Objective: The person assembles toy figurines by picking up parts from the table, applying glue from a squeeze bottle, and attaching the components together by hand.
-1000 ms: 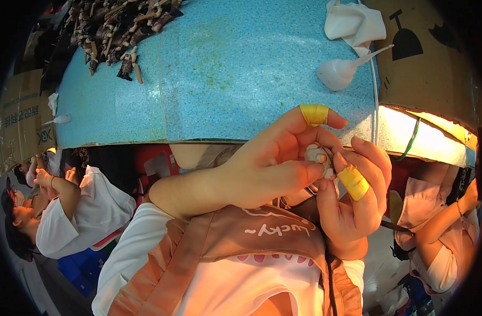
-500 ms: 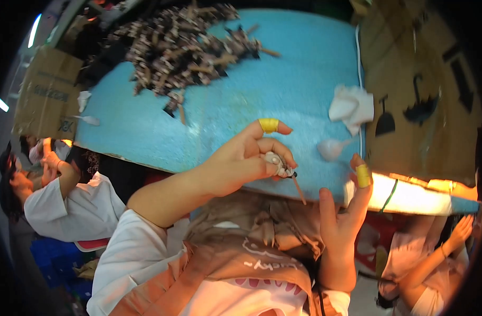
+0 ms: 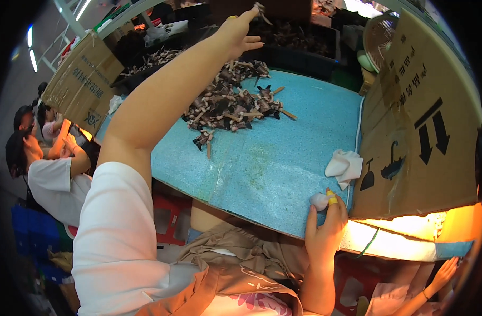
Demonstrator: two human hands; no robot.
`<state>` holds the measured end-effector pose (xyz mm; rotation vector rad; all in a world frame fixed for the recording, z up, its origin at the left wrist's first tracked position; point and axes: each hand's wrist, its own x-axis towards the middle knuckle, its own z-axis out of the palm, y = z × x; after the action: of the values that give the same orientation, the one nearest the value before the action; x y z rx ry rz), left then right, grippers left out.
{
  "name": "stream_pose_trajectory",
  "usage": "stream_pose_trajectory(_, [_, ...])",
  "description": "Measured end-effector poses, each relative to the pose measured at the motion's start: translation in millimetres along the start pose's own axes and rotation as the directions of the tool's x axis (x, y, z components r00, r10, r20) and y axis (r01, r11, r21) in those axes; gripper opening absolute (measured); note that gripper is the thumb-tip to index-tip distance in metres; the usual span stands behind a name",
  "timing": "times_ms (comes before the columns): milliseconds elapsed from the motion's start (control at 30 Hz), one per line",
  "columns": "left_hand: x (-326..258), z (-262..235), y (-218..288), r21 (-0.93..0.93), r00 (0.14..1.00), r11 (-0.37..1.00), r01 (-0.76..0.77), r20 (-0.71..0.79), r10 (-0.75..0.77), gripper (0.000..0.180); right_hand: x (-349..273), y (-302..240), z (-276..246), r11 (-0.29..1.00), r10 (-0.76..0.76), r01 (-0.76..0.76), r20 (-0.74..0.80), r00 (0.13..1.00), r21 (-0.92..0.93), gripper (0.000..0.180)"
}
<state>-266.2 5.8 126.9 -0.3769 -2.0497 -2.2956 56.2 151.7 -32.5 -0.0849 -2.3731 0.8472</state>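
My left hand (image 3: 234, 39) is stretched far across the table, above the dark trays at the back. Pinched in its fingertips is a small pale figure piece on a thin stick (image 3: 263, 15), partly cut off by the dark background; the other fingers are extended. Close to the right front edge, my right hand (image 3: 325, 224) closes its thumb and yellow-taped finger about a white plastic spoon (image 3: 319, 201). The spoon's handle is hidden by the fingers. Many small dark-and-pale figures on sticks (image 3: 235, 108) lie heaped on the blue tabletop (image 3: 272, 163).
A crumpled white tissue (image 3: 344, 166) lies beyond my right hand. A large cardboard box (image 3: 420, 137) walls off the right side; another box (image 3: 83, 79) stands at the left. Black trays (image 3: 325, 45) hold more pieces at the back. Co-workers sit at both sides.
My left hand has gone from near my body to the far side with the stick piece. The right hand has moved onto the spoon. My view has tilted up toward the back.
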Motion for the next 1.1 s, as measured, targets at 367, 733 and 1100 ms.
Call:
stream_pose_trajectory(367, [-155,95,-105,0.555,0.664,0.492,-0.671,0.745,0.065,0.033,-29,6,-23,0.710,0.352,-0.280,0.019,0.936,0.646,0.031])
stream_pose_trajectory(733, [-187,64,-70,0.134,0.605,0.929,0.346,0.725,-0.330,0.021,-41,-26,-45,0.221,0.540,-0.362,0.195,0.819,0.906,0.042])
stream_pose_trajectory(1100, [-209,48,-30,-0.170,0.542,0.816,0.552,0.817,-0.197,0.031,-37,-36,-42,0.388,0.577,-0.422,0.141,0.805,0.819,0.041])
